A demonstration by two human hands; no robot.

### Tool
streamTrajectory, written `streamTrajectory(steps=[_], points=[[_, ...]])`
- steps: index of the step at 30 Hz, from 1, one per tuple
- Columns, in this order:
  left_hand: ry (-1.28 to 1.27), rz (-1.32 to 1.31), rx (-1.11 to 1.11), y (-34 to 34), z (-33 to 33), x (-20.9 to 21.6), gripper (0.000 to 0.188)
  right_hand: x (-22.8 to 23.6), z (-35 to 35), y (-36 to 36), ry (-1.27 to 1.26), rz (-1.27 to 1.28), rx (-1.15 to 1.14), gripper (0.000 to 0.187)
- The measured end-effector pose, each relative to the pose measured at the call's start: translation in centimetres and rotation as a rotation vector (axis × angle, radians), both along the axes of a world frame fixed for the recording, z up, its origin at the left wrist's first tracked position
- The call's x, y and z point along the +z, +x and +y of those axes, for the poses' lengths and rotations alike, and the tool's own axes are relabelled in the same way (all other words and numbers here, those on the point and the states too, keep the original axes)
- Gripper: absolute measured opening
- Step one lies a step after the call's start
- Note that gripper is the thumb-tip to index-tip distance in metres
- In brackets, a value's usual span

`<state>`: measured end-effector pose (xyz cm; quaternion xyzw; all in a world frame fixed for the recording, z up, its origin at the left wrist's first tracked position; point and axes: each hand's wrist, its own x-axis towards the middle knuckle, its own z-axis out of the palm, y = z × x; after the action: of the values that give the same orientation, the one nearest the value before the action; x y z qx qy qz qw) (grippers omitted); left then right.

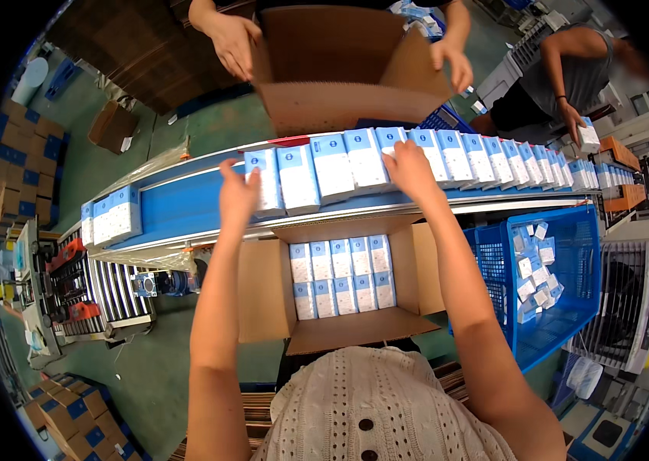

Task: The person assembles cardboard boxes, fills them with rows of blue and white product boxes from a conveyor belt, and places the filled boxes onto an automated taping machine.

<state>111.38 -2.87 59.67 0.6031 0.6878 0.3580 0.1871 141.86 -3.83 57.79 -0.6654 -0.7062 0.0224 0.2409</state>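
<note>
A long row of white-and-light-blue packs (331, 167) stands on a blue conveyor belt (186, 206). At the left end of the main row, my left hand (238, 190) has its fingers apart, the thumb against the side of the end pack (263, 183). Farther right, my right hand (412, 170) reaches over the row, its bent fingers on the upper part of a pack (390, 141); its far fingers are partly hidden. Directly before me, below the belt, an open cardboard carton (355, 332) holds two rows of the same packs (342, 265).
Across the belt, another person's hands (234, 46) hold an open carton (340, 104). A blue crate (570, 307) with loose small packs stands to my right. Several packs (121, 215) sit farther left on the belt, by a roller conveyor (119, 288). Another worker (570, 84) handles a pack at far right.
</note>
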Motion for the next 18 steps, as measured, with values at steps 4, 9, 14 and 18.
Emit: streamTrajectory(steps=[4,9,14,18], points=[[-0.119,0.079,-0.091,-2.7,1.3,-1.6,0.064,-0.9,3.2,-0.5,-0.238,0.517,0.048,0.071],[0.104,-0.024,-0.104,-1.9,-1.5,3.8,0.065,2.6,-0.4,-1.4,0.0,0.661,0.073,0.056],[0.178,-0.152,-0.068,1.3,-13.1,6.0,0.07,3.5,-12.8,1.3,0.111,0.56,0.005,0.051],[-0.174,0.43,-0.2,1.5,-20.3,-4.3,0.062,-6.9,-22.2,3.3,-0.339,0.165,0.017,0.033]])
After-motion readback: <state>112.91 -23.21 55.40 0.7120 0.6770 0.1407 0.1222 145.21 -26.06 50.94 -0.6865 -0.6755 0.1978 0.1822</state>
